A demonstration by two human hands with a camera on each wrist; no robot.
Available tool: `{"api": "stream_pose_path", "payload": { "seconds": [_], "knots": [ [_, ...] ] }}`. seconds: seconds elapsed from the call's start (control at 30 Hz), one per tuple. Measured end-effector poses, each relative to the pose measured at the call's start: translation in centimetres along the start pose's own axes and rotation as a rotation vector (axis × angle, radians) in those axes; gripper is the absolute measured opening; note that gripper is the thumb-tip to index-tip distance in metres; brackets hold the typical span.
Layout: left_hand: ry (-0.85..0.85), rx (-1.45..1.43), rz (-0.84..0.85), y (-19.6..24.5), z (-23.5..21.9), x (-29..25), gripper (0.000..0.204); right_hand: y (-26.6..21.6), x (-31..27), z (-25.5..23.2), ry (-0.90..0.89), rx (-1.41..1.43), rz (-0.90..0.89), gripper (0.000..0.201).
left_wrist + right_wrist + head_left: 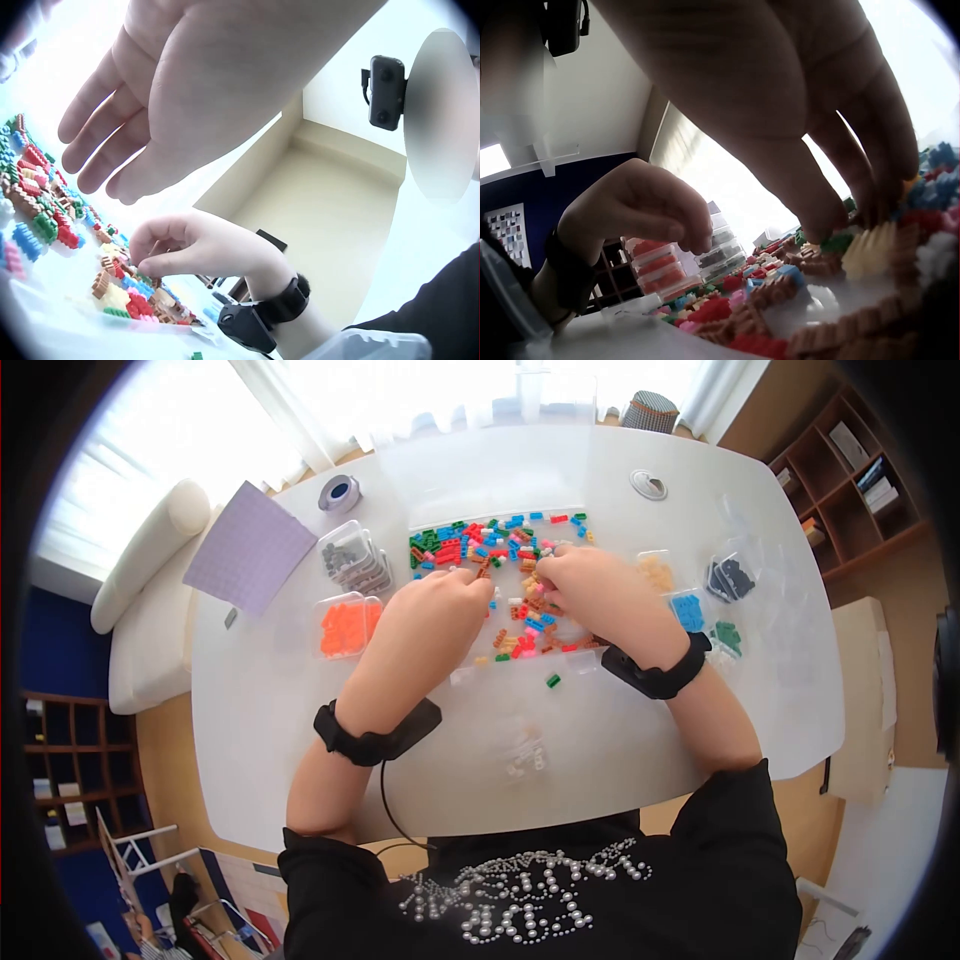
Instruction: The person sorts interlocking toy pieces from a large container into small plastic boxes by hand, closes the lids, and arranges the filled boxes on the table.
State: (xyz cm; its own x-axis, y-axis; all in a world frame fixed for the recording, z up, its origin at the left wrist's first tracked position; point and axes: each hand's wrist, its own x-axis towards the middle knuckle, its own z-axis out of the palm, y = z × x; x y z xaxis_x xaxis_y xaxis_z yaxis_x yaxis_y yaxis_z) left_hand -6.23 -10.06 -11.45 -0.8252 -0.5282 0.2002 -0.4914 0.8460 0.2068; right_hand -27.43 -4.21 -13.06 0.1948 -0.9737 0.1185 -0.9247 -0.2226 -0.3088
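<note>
Small colourful bricks [450, 550] lie spread in a clear shallow tray [470, 670]. Over their left part is my left hand [435, 605]; its fingers hang relaxed in the left wrist view, where the hand [202, 90] shows nothing in its grasp. My right hand [600, 590] is above the right part of the pile. Seen from the right wrist, this hand [802, 97] reaches down with thumb and fingers apart, the tips close to a green brick [836, 244] and a cream brick [868, 251]. Whether the tips touch any brick is hard to tell.
Left of the tray stand boxes of orange bricks [345, 628] and grey bricks [350, 558]. At the right are boxes with blue bricks [688, 612], green bricks [727, 637] and dark bricks [735, 578]. A loose green brick [553, 681] and a clear bag [527, 756] lie nearer the body.
</note>
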Motion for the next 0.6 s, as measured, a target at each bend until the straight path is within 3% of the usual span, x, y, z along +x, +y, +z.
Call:
{"api": "stream_pose_path", "payload": {
  "seconds": [0.07,0.13,0.37,0.5,0.53,0.6],
  "knots": [
    [-0.022,0.026,-0.027,-0.1,0.9,1.2,0.009,-0.1,0.0,0.2,0.039,0.020,0.007,0.017],
    [-0.050,0.074,-0.017,0.0,1.6,1.8,0.010,-0.3,0.2,-0.2,-0.106,-0.030,0.034,0.017],
    [-0.064,0.084,-0.004,-0.7,2.8,1.7,0.011,1.1,0.0,1.8,0.142,-0.039,-0.079,0.014],
    [0.030,0.007,0.057,-1.7,3.5,1.3,0.008,-0.1,1.0,1.7,0.075,0.109,-0.030,0.016],
    [0.031,0.007,0.064,-1.8,3.4,1.1,0.008,-0.2,1.1,2.0,0.058,0.152,-0.038,0.025],
    [-0.027,0.037,-0.004,-1.5,2.9,1.0,0.007,-0.1,1.0,2.7,0.034,0.125,-0.086,0.020]
  ]
}}
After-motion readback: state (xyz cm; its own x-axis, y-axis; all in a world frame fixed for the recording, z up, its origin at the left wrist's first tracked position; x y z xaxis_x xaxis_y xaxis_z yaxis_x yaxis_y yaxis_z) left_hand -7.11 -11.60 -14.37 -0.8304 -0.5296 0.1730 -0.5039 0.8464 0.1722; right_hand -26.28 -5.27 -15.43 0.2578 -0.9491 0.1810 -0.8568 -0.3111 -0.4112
